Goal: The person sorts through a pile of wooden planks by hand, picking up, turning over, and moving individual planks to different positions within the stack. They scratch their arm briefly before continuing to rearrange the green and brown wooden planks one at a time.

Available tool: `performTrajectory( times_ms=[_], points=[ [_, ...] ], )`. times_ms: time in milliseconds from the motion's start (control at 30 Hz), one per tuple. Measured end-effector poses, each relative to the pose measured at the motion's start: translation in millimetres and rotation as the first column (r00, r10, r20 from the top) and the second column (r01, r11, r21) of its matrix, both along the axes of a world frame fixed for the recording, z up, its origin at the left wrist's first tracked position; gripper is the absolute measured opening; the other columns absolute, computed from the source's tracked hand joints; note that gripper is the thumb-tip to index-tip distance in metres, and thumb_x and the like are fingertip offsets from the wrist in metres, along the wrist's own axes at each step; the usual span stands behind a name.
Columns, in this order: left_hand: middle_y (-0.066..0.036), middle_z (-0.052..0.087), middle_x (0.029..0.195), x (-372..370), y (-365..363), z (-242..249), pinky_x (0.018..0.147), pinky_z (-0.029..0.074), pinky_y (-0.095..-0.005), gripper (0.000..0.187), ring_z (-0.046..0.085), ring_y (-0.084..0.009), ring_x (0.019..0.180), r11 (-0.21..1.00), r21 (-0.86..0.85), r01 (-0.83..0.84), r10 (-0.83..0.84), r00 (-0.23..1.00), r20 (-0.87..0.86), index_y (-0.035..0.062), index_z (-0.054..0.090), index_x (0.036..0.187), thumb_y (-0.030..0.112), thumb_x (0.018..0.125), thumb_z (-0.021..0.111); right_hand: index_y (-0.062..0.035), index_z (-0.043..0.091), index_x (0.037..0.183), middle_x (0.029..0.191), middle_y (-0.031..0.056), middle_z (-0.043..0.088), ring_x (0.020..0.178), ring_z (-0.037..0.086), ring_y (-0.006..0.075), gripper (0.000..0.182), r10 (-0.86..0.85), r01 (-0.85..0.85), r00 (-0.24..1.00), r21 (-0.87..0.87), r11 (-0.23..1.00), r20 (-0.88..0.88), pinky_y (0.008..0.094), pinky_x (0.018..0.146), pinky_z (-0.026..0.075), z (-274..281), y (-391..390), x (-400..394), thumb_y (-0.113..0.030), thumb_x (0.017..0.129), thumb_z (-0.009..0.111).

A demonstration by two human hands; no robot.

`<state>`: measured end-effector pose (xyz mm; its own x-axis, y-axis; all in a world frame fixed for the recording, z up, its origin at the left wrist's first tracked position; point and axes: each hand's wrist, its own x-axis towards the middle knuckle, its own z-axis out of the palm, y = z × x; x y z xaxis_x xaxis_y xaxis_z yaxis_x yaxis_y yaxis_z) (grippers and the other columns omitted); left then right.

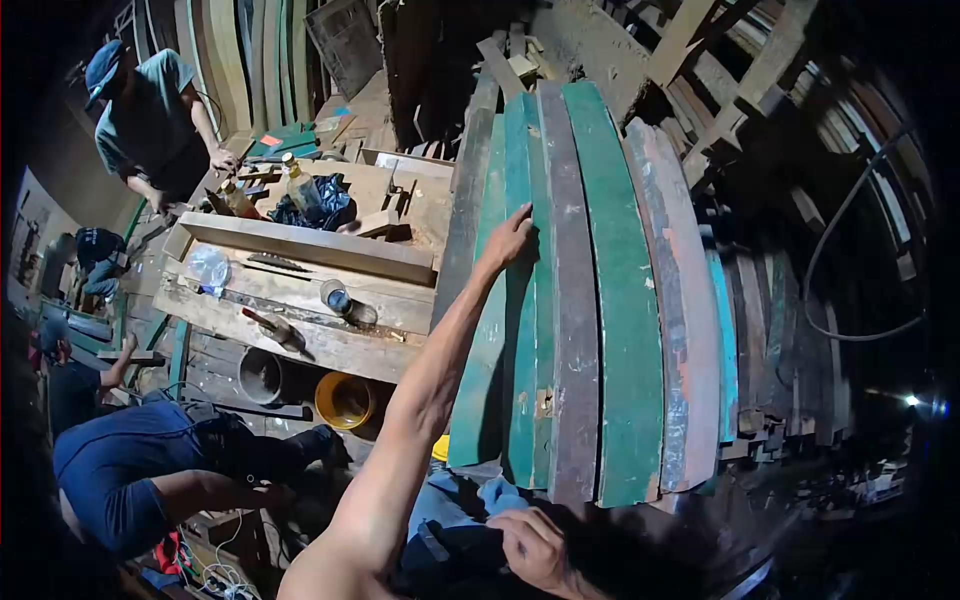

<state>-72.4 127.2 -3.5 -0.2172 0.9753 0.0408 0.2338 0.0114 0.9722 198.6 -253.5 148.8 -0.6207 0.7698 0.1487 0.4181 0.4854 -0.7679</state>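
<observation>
My left hand (509, 240) reaches far forward over a row of long, slightly curved planks, its index finger stretched out at a worn green plank (522, 330). Nothing shows in that hand, and the other fingers look bent. To its right lie a grey-brown plank (574, 300) and a wide green plank (625, 290) with chipped paint. Beyond them is a pale plank (690, 300) with pinkish patches. Down by my lap, my right hand (535, 548) is loosely curled, with nothing visible in it, close to the near ends of the planks.
Left of the planks stands a wooden workbench (300, 315) with a thick beam (310, 247), a glass jar (336, 297) and bottles. Buckets (343, 400) sit below its near edge. A person (150, 120) works behind it; another bends low (130, 470) at the left. Timber leans at the right.
</observation>
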Motion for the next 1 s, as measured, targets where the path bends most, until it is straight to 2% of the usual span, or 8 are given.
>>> performTrajectory(
  times_ms=[100, 267, 333, 467, 700, 767, 833, 1000],
  points=[
    [-0.017, 0.051, 0.146, 4, 4, -12, 0.11, 0.039, -0.0365, 0.058, 0.051, -0.0302, 0.134, 0.992, 0.124, -0.03, 0.053, 0.98, -0.189, 0.0128, 0.041, 0.151, 0.035, 0.099, 0.053, -0.0036, 0.068, 0.105, 0.106, 0.0152, 0.064, 0.102, 0.062, 0.0365, 0.024, -0.139, 0.126, 0.989, 0.194, 0.973, 0.052, 0.0443, 0.092, 0.05, 11, 34, -2, 0.001, 0.082, 0.063],
    [-0.018, 0.053, 0.145, 5, 1, -19, 0.108, 0.042, -0.0355, 0.058, 0.054, -0.0306, 0.131, 0.993, 0.108, -0.044, 0.06, 0.987, -0.149, 0.0101, 0.041, 0.15, 0.031, 0.098, 0.055, -0.0063, 0.062, 0.123, 0.13, 0.0195, 0.05, 0.126, 0.046, 0.0394, 0.042, -0.32, 0.22, 0.918, 0.368, 0.903, 0.236, 0.0492, 0.104, 0.04, 4, 84, -10, -0.002, 0.081, 0.066],
    [-0.021, 0.06, 0.136, -2, -4, -25, 0.101, 0.047, -0.035, 0.054, 0.061, -0.03, 0.123, 0.999, -0.04, 0.035, -0.024, 0.972, 0.233, 0.0074, 0.049, 0.145, 0.032, 0.098, 0.056, -0.0063, 0.062, 0.124, 0.132, 0.02, 0.049, 0.129, 0.045, 0.0399, 0.043, -0.32, 0.215, 0.916, 0.379, 0.9, 0.242, 0.0496, 0.106, 0.04, -1, 92, -6, -0.003, 0.081, 0.066],
    [-0.023, 0.066, 0.124, 17, -48, 1, 0.096, 0.05, -0.0356, 0.053, 0.065, -0.0307, 0.115, 0.985, -0.007, -0.17, 0.17, 0.983, -0.067, 0.0051, 0.057, 0.138, 0.038, 0.096, 0.06, -0.0061, 0.059, 0.126, 0.135, 0.0206, 0.048, 0.131, 0.044, 0.0395, 0.045, -0.294, 0.192, 0.896, 0.308, 0.932, 0.333, 0.0491, 0.108, 0.039, -6, 89, -5, -0.01, 0.083, 0.069],
    [-0.024, 0.066, 0.124, 31, -38, -14, 0.095, 0.049, -0.0358, 0.058, 0.066, -0.031, 0.112, 0.978, -0.022, -0.208, 0.208, 0.978, -0.022, 0.0079, 0.052, 0.143, 0.032, 0.091, 0.063, -0.0066, 0.058, 0.13, 0.139, 0.022, 0.043, 0.138, 0.036, 0.0411, 0.049, -0.303, 0.165, 0.872, 0.351, 0.922, 0.385, 0.0594, 0.115, 0.027, -32, 84, -10, -0.018, 0.083, 0.072],
    [-0.02, 0.071, 0.113, 26, -30, -14, 0.091, 0.049, -0.0342, 0.057, 0.068, -0.0265, 0.097, 0.984, -0.061, -0.169, 0.166, 0.985, -0.054, 0.0029, 0.057, 0.137, 0.031, 0.088, 0.064, -0.0067, 0.058, 0.13, 0.139, 0.0222, 0.043, 0.139, 0.035, 0.0411, 0.05, -0.307, 0.157, 0.864, 0.365, 0.918, 0.4, 0.0594, 0.116, 0.026, -32, 84, -12, -0.018, 0.083, 0.071],
    [-0.027, 0.07, 0.088, 15, -16, -22, 0.083, 0.051, -0.0452, 0.06, 0.07, -0.0385, 0.089, 0.984, -0.134, -0.117, 0.106, 0.99, -0.091, 0.0034, 0.058, 0.134, 0.033, 0.082, 0.064, -0.0061, 0.058, 0.129, 0.139, 0.0219, 0.043, 0.14, 0.034, 0.0406, 0.048, -0.301, 0.143, 0.859, 0.369, 0.918, 0.415, 0.0604, 0.116, 0.025, -28, 85, -13, -0.017, 0.083, 0.07],
    [-0.012, 0.07, 0.103, 7, -32, -10, 0.074, 0.05, -0.0333, 0.063, 0.062, -0.0214, 0.088, 0.991, -0.129, -0.03, 0.021, 0.997, -0.072, 0.0135, 0.052, 0.145, 0.041, 0.09, 0.064, -0.007, 0.062, 0.123, 0.139, 0.0202, 0.043, 0.139, 0.036, 0.0389, 0.042, -0.32, 0.189, 0.888, 0.372, 0.909, 0.33, 0.0579, 0.116, 0.027, -32, 83, -11, -0.014, 0.083, 0.07]
  ],
)
